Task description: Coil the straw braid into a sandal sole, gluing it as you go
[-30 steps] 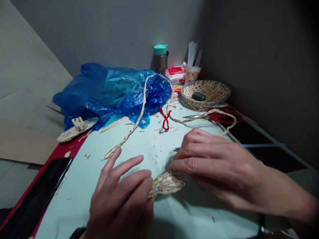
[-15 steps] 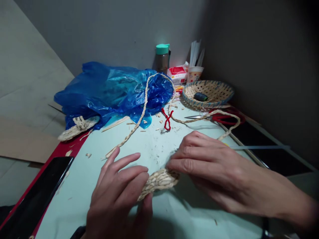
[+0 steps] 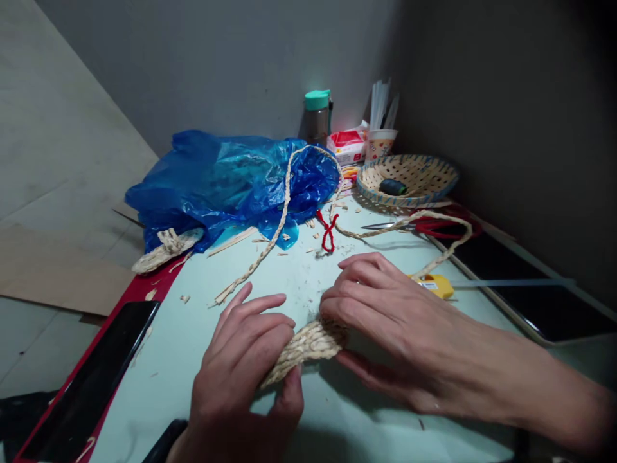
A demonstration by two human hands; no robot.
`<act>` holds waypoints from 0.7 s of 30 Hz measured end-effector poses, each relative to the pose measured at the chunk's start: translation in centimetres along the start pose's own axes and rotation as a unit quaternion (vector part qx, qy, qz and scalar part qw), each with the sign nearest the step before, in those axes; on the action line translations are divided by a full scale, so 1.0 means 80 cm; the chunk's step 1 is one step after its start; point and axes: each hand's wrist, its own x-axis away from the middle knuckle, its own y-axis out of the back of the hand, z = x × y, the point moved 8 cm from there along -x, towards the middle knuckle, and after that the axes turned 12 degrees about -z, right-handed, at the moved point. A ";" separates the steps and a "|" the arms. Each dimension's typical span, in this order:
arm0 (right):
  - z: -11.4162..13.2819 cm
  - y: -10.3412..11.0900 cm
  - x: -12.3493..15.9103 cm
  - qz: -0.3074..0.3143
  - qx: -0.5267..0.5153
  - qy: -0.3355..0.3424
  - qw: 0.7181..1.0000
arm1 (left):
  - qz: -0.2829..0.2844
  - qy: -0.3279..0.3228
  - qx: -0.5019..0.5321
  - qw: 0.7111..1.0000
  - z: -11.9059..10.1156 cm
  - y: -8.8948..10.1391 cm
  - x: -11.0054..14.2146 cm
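A small pad of coiled straw braid (image 3: 308, 346) is held just above the pale green table covering. My left hand (image 3: 255, 354) pinches its near left end between thumb and fingers. At the far right end, my right hand (image 3: 385, 321) has its bent fingers closed on the edge; whatever is under those fingertips is hidden. From behind the right hand a long plaited straw cord (image 3: 284, 212) loops back over the blue bag and ends left of centre. Close to the right hand lies a yellow tool (image 3: 436, 286), perhaps a glue gun or tape measure, partly covered.
A blue plastic bag (image 3: 231, 180) fills the back left, beside a small straw slipper (image 3: 166, 251). Behind are a bottle (image 3: 317, 119), a cup of sticks (image 3: 380, 145) and a bamboo basket (image 3: 419, 183) with dark thread (image 3: 393, 187). Red-handled scissors (image 3: 434, 226) and a phone (image 3: 535, 283) lie right.
The right fingers have curled in on the pad's end, and the thumb has dropped below it. More of the yellow tool shows. The view has shifted slightly left.
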 end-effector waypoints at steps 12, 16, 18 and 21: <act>-0.008 0.001 0.004 -0.021 0.049 0.005 0.999 | 0.035 0.024 -0.011 0.999 0.009 -0.009 -0.002; -0.011 -0.001 0.004 -0.024 0.059 -0.004 0.998 | 0.043 0.000 -0.009 0.999 0.007 -0.011 -0.002; -0.010 -0.001 0.003 -0.030 0.063 -0.004 0.998 | 0.047 -0.008 -0.011 0.999 0.006 -0.012 -0.002; -0.008 -0.001 0.003 -0.027 0.067 0.002 0.997 | 0.049 -0.017 -0.017 0.998 0.002 -0.014 -0.004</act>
